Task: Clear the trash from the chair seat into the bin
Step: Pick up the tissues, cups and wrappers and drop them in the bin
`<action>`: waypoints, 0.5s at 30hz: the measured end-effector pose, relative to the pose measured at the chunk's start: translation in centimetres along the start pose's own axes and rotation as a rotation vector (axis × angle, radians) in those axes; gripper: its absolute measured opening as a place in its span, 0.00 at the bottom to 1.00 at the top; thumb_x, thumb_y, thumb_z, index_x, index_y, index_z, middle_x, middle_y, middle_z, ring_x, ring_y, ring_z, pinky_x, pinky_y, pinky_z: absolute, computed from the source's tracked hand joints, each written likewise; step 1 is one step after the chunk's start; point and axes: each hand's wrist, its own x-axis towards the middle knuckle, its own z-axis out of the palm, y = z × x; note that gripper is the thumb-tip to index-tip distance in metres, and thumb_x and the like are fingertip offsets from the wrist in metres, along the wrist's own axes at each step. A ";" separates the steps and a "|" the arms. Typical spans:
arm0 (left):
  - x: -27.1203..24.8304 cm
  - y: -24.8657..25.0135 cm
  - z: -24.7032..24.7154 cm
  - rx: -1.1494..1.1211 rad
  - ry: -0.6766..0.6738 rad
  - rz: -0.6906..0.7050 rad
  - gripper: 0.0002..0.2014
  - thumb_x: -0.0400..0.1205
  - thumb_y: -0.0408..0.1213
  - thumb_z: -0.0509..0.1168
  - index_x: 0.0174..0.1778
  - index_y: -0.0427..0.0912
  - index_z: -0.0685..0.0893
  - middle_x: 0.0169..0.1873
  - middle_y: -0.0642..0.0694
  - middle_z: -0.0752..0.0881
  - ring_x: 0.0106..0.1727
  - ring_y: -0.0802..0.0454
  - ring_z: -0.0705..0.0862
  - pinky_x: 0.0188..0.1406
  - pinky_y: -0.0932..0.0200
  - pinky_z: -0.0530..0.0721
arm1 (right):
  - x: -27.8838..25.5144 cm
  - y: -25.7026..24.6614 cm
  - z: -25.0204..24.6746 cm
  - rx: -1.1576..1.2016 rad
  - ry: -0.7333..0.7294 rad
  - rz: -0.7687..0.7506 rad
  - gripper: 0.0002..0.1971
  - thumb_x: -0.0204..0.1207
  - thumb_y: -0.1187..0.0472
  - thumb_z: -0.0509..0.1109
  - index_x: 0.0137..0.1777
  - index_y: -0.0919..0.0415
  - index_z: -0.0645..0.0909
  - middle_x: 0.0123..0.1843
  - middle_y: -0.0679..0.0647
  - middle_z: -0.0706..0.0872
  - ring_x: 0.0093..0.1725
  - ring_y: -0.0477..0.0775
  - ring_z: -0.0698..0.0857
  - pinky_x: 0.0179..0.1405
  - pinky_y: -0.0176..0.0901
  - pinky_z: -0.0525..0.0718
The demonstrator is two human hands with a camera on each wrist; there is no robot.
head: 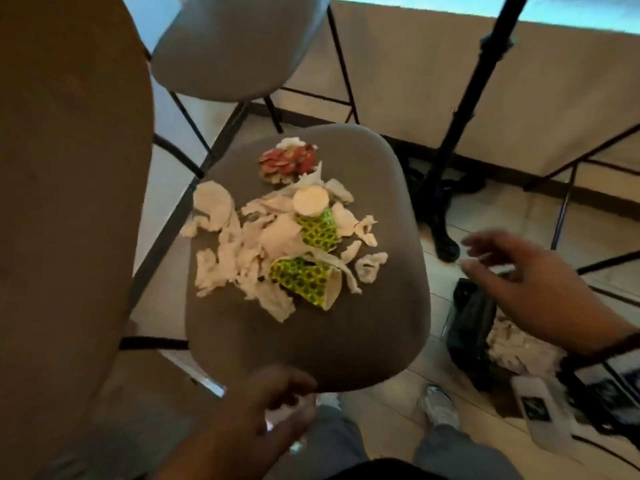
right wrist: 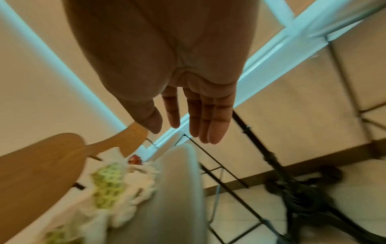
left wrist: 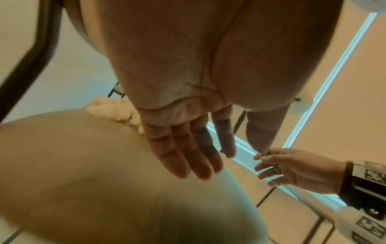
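Grey fabric covers the chair seat, and the trash lies in a loose heap on its middle and far part. White crumpled tissue makes up most of the heap, with one wad hanging at the seat's left edge. Two green-and-yellow patterned paper cups lie on their sides among the tissue, one nearer and one farther, and a white round lid rests just beyond the farther cup. A red crumpled wrapper sits at the far end, touching the tissue.

The left hand hovers at the near edge of the seat, holding nothing; the left wrist view shows its fingers straight and close together above the grey fabric. The right hand is off the seat's right side, above the floor, with fingers spread and relaxed and the palm empty; the right wrist view confirms this.

The bin, lined with a black bag, stands on the tiled floor to the right of the chair, below the right forearm, with white tissue already inside. A wooden chair back rises at the left, a second grey seat stands beyond, and a black tripod stands near the wall.
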 end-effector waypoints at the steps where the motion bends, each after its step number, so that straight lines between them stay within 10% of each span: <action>1: 0.5 0.9 -0.9 0.013 0.063 0.062 0.12 0.79 0.51 0.76 0.57 0.66 0.87 0.54 0.69 0.85 0.56 0.68 0.86 0.51 0.74 0.83 | 0.4 -2.4 0.4 -0.006 -0.006 -0.034 0.23 0.79 0.43 0.71 0.73 0.42 0.75 0.61 0.40 0.81 0.57 0.45 0.84 0.47 0.34 0.77; 7: 5.9 -0.3 -3.4 0.289 0.452 0.102 0.35 0.73 0.64 0.72 0.76 0.66 0.69 0.80 0.53 0.66 0.80 0.52 0.66 0.72 0.52 0.71 | 2.9 -9.2 6.9 -0.248 -0.182 -0.100 0.59 0.58 0.19 0.72 0.86 0.34 0.46 0.89 0.49 0.52 0.86 0.61 0.60 0.81 0.68 0.70; 11: 8.2 -1.3 -4.1 0.463 0.510 0.004 0.57 0.62 0.70 0.77 0.85 0.66 0.54 0.89 0.46 0.46 0.88 0.37 0.50 0.81 0.34 0.61 | 4.7 -10.0 9.7 -0.350 -0.202 -0.094 0.69 0.56 0.19 0.73 0.87 0.36 0.33 0.92 0.51 0.38 0.89 0.67 0.45 0.84 0.67 0.54; 15: 9.8 -2.7 -4.7 0.415 0.405 -0.128 0.62 0.59 0.69 0.80 0.83 0.74 0.45 0.88 0.51 0.36 0.90 0.38 0.41 0.84 0.31 0.57 | 5.7 -10.3 10.3 -0.439 -0.162 -0.104 0.65 0.60 0.23 0.75 0.89 0.43 0.40 0.90 0.55 0.49 0.87 0.68 0.52 0.84 0.62 0.59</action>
